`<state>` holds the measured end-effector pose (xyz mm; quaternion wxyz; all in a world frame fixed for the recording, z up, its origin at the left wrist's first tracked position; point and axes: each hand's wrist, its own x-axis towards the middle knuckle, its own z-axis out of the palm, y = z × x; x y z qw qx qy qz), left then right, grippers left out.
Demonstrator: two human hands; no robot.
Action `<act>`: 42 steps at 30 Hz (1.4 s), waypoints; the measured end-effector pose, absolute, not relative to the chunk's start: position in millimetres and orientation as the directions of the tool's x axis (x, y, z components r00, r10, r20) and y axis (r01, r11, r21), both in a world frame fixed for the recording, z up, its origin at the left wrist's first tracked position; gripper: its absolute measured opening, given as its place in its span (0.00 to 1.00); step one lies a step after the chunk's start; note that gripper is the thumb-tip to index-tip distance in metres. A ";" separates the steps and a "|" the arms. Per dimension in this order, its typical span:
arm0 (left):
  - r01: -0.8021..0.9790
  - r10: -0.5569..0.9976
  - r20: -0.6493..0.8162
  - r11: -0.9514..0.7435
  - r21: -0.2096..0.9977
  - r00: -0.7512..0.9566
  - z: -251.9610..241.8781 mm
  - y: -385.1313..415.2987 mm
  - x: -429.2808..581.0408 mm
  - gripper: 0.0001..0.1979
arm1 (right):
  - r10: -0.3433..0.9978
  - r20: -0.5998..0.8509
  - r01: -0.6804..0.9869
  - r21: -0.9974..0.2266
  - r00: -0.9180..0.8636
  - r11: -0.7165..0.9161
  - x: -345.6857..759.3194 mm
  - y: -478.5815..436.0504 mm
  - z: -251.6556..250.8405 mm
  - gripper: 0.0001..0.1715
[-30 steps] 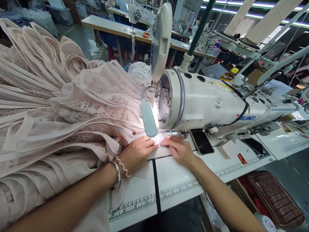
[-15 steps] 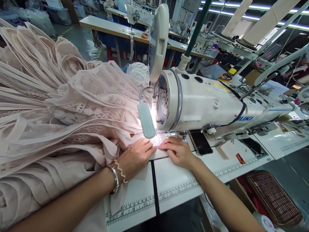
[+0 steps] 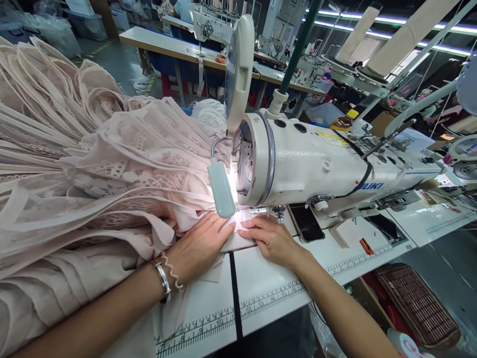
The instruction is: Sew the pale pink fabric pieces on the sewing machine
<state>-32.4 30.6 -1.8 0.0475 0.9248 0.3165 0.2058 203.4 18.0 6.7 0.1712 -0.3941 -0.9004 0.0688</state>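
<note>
A white sewing machine (image 3: 320,169) stands on a white table (image 3: 268,283) with printed rulers. A great heap of pale pink lace fabric (image 3: 93,174) lies to its left. My left hand (image 3: 201,243) rests flat on the fabric's edge just left of the needle area, fingers stretched out and pressing down. My right hand (image 3: 270,238) lies flat beside it on the right, fingertips holding a small piece of fabric (image 3: 238,233) down near the presser foot (image 3: 261,211). A small lamp (image 3: 221,189) lights the spot. A bracelet and a coil band sit on my left wrist.
A black phone (image 3: 305,223) lies on the table under the machine arm. A dark woven mat (image 3: 417,303) sits lower right. Other sewing tables and machines (image 3: 208,30) fill the background. A magnifier lamp (image 3: 238,64) stands above the machine head.
Both hands have stayed flat on the fabric by the needle, sliding slightly forward towards it. The view has shifted a little to the right and up.
</note>
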 end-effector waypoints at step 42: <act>0.758 0.804 0.170 -0.594 0.269 0.570 13.5 44.4 -18.2 0.11 | 0.852 0.014 0.851 -0.037 -0.523 0.523 186.8 27.7 4.4 0.31</act>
